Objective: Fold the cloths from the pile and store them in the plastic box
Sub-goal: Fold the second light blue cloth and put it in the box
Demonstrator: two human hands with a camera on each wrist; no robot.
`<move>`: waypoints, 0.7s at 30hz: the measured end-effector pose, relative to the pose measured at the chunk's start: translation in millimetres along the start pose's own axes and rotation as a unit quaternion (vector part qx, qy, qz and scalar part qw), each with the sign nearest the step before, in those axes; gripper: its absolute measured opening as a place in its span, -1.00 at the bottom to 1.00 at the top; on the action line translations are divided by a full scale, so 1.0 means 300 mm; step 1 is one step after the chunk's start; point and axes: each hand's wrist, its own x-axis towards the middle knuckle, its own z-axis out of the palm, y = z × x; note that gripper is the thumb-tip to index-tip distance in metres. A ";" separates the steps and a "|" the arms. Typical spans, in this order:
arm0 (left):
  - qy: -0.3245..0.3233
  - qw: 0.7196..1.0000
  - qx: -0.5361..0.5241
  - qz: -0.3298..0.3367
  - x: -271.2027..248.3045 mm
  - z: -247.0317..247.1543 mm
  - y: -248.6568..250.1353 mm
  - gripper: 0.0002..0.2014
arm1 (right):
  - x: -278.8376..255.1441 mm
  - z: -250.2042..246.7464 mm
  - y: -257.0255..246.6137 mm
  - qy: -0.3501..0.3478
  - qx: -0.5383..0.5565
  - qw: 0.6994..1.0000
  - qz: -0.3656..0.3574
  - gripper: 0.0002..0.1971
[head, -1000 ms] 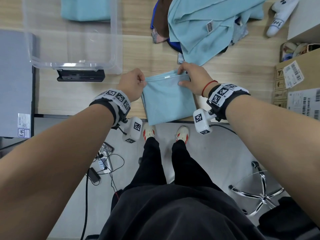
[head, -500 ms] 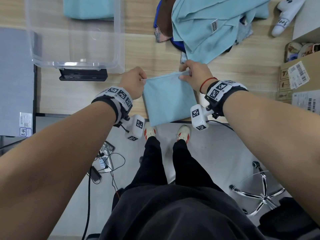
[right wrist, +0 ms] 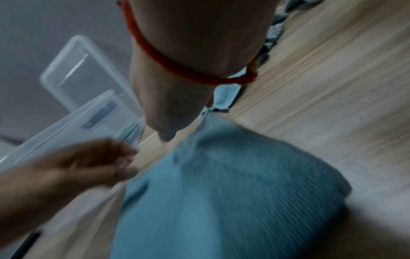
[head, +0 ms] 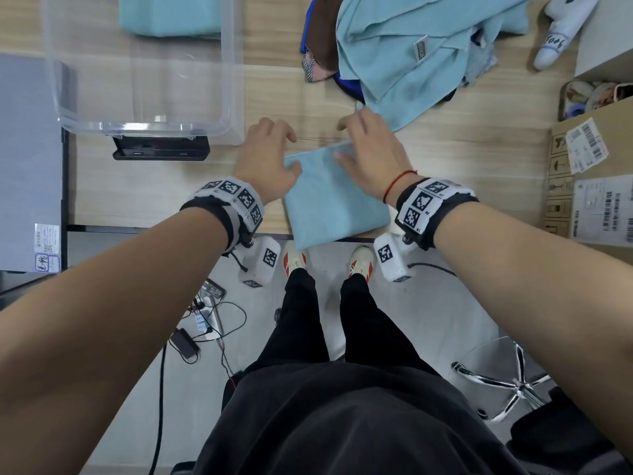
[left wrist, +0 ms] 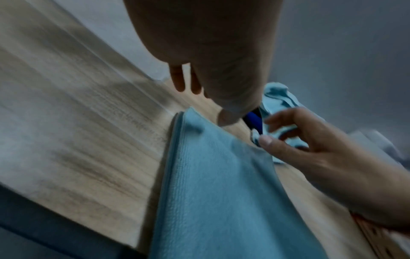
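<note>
Cloth: a light-blue folded square [head: 337, 197] lies in the centre of the head view at the table's near edge, its lower edge hanging slightly over.
Left hand: the hand [head: 267, 156] hovers at the cloth's upper-left corner, fingers loosely spread, gripping nothing; only the thumb seems to brush the fabric.
Right hand: the hand [head: 368, 149] sits over the cloth's upper-right corner, fingers relaxed and released; whether the palm presses down cannot be told.
Box: the clear plastic box [head: 226, 80] stands upper left, with 1 folded blue cloth [head: 169, 15] inside.
Pile: unfolded cloths [head: 421, 46] lie top centre-right, touching the right hand's fingertips.
Risk 1: the overhanging edge may drag the square off the table if it is nudged.
Risk 2: lifted by 1 corner, the layers would probably fall open.
Risk 3: the pile's edge could snag on the lift.
Materials: the cloth looks like soft, ribbed microfibre with stacked hems at its left edge; the box is rigid, glossy and round-cornered; the table [head: 462, 159] is pale wood-grain.
</note>
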 end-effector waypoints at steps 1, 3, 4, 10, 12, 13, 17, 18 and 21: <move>-0.029 0.999 0.008 0.044 -0.010 0.008 0.014 -0.46 | -0.015 0.017 -0.012 -0.033 -0.006 0.999 -0.038 -0.49; -0.126 0.988 0.055 0.076 -0.034 0.033 0.029 -0.18 | -0.054 0.063 -0.016 -0.121 -0.025 0.990 -0.066 -0.30; -0.171 0.977 0.101 0.077 -0.044 0.047 0.023 -0.06 | -0.072 0.087 -0.006 -0.163 -0.042 0.984 -0.058 -0.22; -0.223 0.943 0.242 0.043 -0.062 0.069 -0.004 0.05 | -0.107 0.100 0.073 -0.228 -0.123 0.966 0.006 -0.14; -0.191 0.951 0.241 0.027 -0.051 0.062 0.020 -0.02 | -0.099 0.090 0.076 -0.218 -0.132 0.966 0.049 -0.14; -0.180 0.953 0.242 0.035 -0.047 0.060 0.032 -0.06 | -0.096 0.084 0.074 -0.210 -0.135 0.966 0.068 -0.15; -0.217 0.943 0.242 0.077 -0.054 0.057 0.047 -0.12 | -0.107 0.053 0.041 -0.157 -0.127 0.979 0.029 -0.19; -0.242 0.937 0.244 0.069 -0.059 0.059 0.040 -0.10 | -0.122 0.055 0.033 -0.163 -0.115 0.980 0.003 -0.20; -0.277 0.926 0.252 0.052 -0.060 0.061 0.031 0.01 | -0.206 0.080 0.054 -0.218 -0.106 0.970 -0.009 -0.18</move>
